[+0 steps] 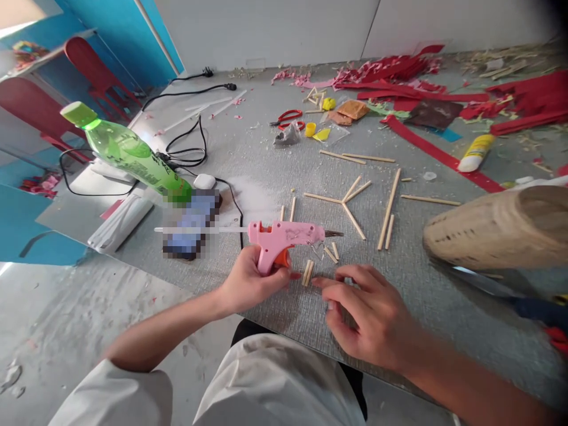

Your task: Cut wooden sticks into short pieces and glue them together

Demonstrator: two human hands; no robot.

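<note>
My left hand (252, 283) is wrapped round the handle of a pink hot glue gun (290, 232), whose orange trigger faces right. A clear glue stick (202, 229) juts from its back end. Two short wooden sticks (307, 273) lie side by side between my hands. My right hand (366, 310) is just right of them, fingers apart and loosely bent, with nothing seen in it. More short sticks (331, 254) lie under the nozzle. Farther back, several sticks (344, 203) form a branching figure, and a long stick (389, 208) lies to its right.
A green bottle (133, 157) and a phone (191, 225) are on the left, near black cables (190, 145). Red-handled scissors (290, 120) lie at the back. On the right are a wooden cylinder (479, 222), a knife blade (479, 283) and a glue tube (476, 154).
</note>
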